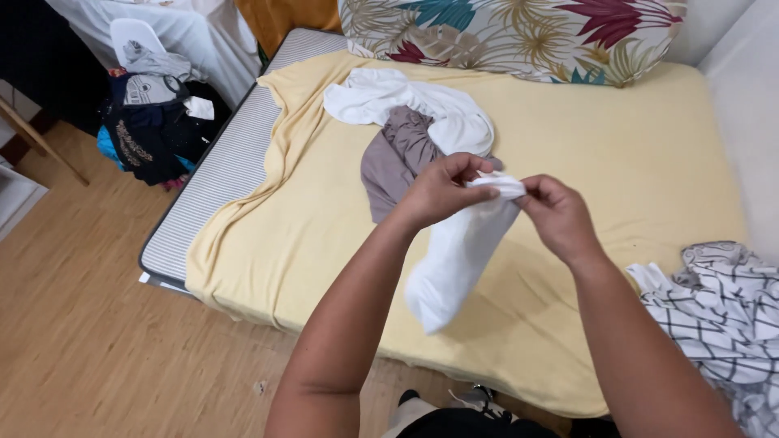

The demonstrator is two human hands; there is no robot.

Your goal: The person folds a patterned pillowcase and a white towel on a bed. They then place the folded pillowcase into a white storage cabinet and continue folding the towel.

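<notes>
White sock (458,255), hanging above the yellow-sheeted bed (617,146), its open cuff pinched shut-fingered between left hand (438,191) and right hand (560,215); an even grip on both edges would likely keep the cuff taut and square.

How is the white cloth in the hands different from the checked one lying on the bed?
The plain white cloth piece hangs in the air, pinched at its top by both hands; the black-and-white checked cloth lies crumpled on the yellow bedsheet, untouched. The white one is unpatterned; the checked one carries dark grid lines. Both are soft fabric.
</notes>
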